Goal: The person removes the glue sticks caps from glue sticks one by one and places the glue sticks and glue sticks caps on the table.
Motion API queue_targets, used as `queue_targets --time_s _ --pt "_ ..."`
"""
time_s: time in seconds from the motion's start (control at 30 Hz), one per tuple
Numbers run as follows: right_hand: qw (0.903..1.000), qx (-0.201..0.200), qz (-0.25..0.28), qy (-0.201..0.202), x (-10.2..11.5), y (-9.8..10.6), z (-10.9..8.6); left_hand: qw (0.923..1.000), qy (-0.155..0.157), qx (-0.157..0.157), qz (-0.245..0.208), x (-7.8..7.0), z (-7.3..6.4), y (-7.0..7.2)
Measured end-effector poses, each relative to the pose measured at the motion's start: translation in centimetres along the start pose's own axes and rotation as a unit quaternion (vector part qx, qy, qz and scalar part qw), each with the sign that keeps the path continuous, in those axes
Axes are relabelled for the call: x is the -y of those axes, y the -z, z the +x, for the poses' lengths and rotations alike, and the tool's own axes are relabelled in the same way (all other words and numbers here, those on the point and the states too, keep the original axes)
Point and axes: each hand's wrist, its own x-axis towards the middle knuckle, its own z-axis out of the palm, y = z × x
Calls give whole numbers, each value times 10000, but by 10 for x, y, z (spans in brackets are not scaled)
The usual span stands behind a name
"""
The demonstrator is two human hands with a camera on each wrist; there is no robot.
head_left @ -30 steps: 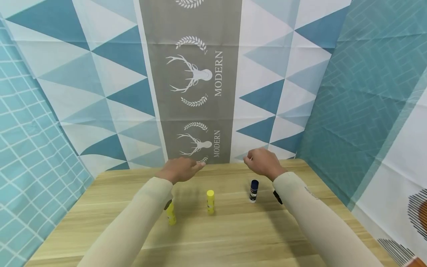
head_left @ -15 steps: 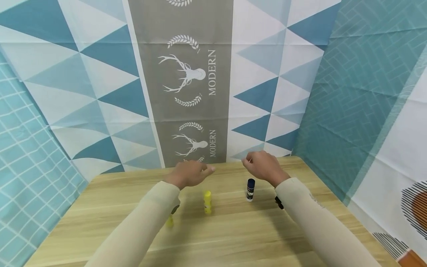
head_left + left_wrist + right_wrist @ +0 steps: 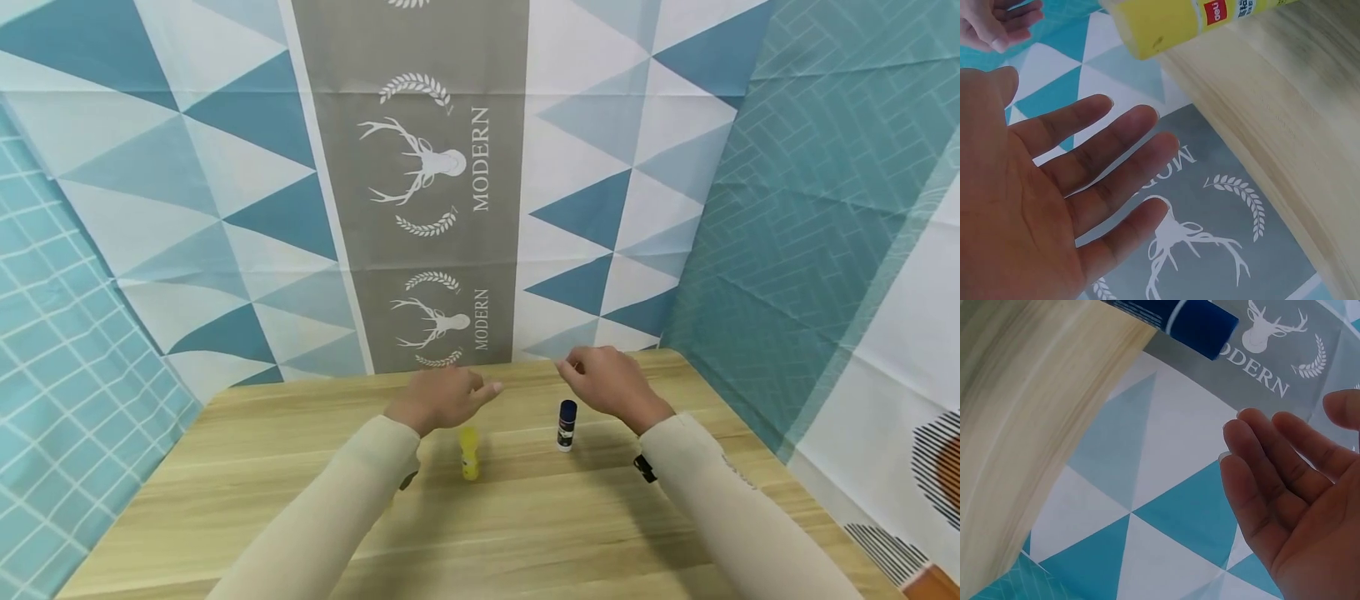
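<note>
My left hand (image 3: 442,398) hovers above the table's far part, its palm bare and fingers loosely extended in the left wrist view. Just beyond those fingers stands a yellow glue stick (image 3: 1169,25) with a red label patch; in the head view the hand partly covers the top of this yellow glue stick (image 3: 469,461). Over to the right, my right hand (image 3: 609,382) is also raised, fingers relaxed and slightly bent around nothing. Near it stands a glue stick with a dark blue cap (image 3: 566,427) and white base; its blue cap (image 3: 1204,328) shows in the right wrist view.
A wooden table (image 3: 510,533) spans the front. Patterned cloth (image 3: 442,208) hangs behind it, with tiled-pattern cloth (image 3: 45,333) on the left and teal cloth (image 3: 795,275) on the right. A sliver of another yellow object (image 3: 389,505) peeks from behind the left sleeve.
My left hand has shifted right toward the middle yellow glue stick, and its sleeve now hides most of the other yellow one. The right hand has moved slightly right and down.
</note>
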Motion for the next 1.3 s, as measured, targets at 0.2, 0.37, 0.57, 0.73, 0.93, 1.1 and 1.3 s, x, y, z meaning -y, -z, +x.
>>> queue_targets --time_s 0.2,0.37,0.57,0.73,0.93,1.1,1.3 --pt "9999 -32 99 -98 -4 -8 -10 9998 -181 -35 78 -2 1 -4" --pt "9997 -185 90 -120 -5 -11 -15 9999 -92 -52 0 -4 1 -7" --pt "9996 -154 -5 -239 -2 -13 -18 9997 -123 -26 -213 -8 0 -10" --pt "9988 -113 223 -429 -2 -17 -22 9992 -136 -72 -357 -11 -1 -13" --pt "9974 -133 500 -506 -4 -21 -28 9992 -218 -139 -302 -15 -1 -17" --pt "9956 82 646 -674 -2 -25 -31 9989 -268 -210 -311 -16 -2 -20" --pt "9942 164 617 -869 -1 -33 -35 9986 -429 -141 -258 -22 1 -23"
